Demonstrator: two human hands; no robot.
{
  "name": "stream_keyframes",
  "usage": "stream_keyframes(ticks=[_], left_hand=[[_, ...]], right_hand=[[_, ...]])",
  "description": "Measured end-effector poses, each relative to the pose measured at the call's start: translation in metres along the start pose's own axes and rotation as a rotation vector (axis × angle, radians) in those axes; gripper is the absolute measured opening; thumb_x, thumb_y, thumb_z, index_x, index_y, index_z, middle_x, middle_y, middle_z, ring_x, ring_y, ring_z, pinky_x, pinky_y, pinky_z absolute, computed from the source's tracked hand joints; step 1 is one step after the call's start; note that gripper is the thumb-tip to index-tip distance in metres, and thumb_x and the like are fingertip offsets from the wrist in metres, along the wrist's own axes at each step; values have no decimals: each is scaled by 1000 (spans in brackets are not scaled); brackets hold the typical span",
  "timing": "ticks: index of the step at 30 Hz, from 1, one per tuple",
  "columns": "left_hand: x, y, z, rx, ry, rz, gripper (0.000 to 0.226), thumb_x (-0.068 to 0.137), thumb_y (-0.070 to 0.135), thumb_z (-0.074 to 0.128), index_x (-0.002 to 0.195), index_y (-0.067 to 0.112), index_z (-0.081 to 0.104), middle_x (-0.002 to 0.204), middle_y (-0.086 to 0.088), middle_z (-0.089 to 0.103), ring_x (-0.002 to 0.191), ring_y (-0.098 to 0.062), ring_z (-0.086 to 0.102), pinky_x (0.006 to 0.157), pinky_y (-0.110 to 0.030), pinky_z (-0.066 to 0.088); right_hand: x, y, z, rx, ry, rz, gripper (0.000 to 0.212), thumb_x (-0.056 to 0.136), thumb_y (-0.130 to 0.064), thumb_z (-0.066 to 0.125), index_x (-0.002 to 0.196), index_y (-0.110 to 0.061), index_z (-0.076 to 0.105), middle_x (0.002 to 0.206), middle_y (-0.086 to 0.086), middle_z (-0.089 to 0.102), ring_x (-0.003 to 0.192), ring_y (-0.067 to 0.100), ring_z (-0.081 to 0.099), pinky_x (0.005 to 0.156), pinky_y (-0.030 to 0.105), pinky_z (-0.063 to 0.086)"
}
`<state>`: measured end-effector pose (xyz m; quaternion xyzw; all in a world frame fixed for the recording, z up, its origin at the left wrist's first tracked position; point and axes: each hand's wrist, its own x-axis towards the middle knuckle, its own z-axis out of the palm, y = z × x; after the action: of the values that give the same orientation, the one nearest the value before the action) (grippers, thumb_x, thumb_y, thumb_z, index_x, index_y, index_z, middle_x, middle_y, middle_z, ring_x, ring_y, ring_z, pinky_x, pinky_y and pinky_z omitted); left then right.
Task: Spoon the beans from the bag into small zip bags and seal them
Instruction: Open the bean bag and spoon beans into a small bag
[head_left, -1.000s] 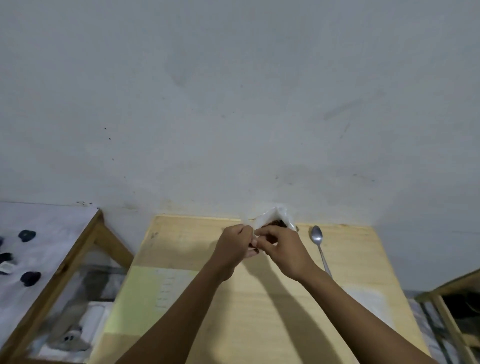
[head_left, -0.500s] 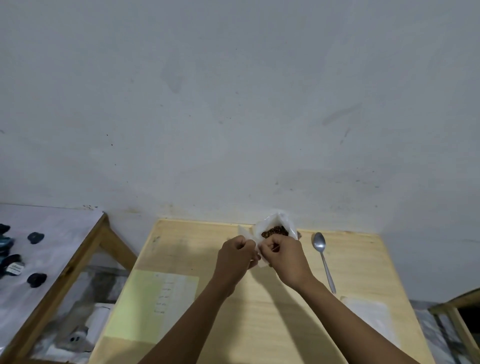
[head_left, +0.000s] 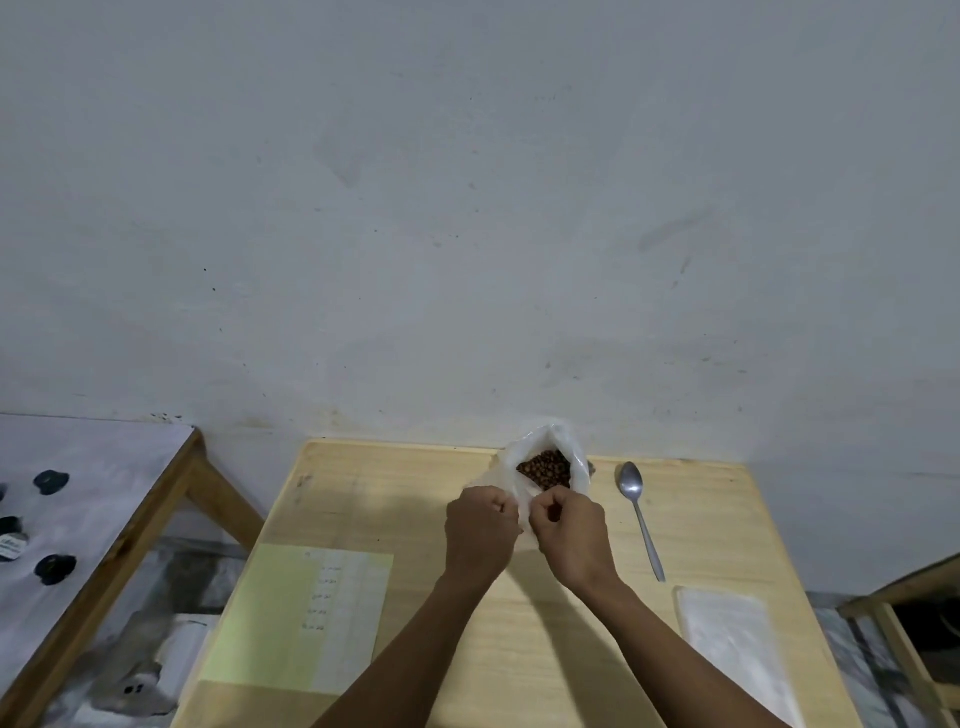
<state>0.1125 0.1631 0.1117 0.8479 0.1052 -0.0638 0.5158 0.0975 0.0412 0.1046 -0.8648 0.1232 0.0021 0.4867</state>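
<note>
Both hands are working at the near edge of the bean bag (head_left: 545, 457), which is standing open at the far middle of the table (head_left: 415, 499) with brown beans (head_left: 545, 467) showing inside. The left hand (head_left: 480, 535) is closing its grip tightly on the plastic lip, and the right hand (head_left: 571, 538) is pinching the same lip just beside it.

To do this well, the hands should be pulling the mouth apart evenly and rolling the rim down a little, so the bag is holding itself open and staying upright; a sharp tug could be tipping beans out.

The spoon (head_left: 638, 512) is lying untouched to the right of the bag, bowl at the far end. A stack of what look like small zip bags (head_left: 727, 644) is lying near the right edge, and a yellow sheet (head_left: 291, 618) is resting at the near left. The table is pale wood, standing against a plain grey wall (head_left: 467, 208); a second wooden-framed surface (head_left: 78, 493) with small dark objects is standing to the left.
</note>
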Motion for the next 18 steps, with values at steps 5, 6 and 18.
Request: stream_keyframes(ticks=[5,6,18], left_hand=[[-7,3,-4,170,-8,4,16,79,19,61,92,10,65,78,-1,70,71,-17,66,72,-32,54],[-9,4,-4,205,1,32,29,81,18,63,110,14,59,95,1,65,80,-15,60,75,-28,48],[-10,11,-18,212,-244,156,56,92,17,48,147,14,39,153,-2,39,139,-17,37,114,-34,32]], right_hand=[[12,4,-11,51,47,42,17,89,-12,53,74,-17,58,72,1,66,68,23,66,62,38,56],[12,3,-13,45,28,25,17,90,-13,54,75,-18,58,75,-1,66,70,21,66,61,31,53],[9,-1,-20,251,93,44,9,90,-9,54,82,-9,58,84,5,64,71,26,68,57,35,61]])
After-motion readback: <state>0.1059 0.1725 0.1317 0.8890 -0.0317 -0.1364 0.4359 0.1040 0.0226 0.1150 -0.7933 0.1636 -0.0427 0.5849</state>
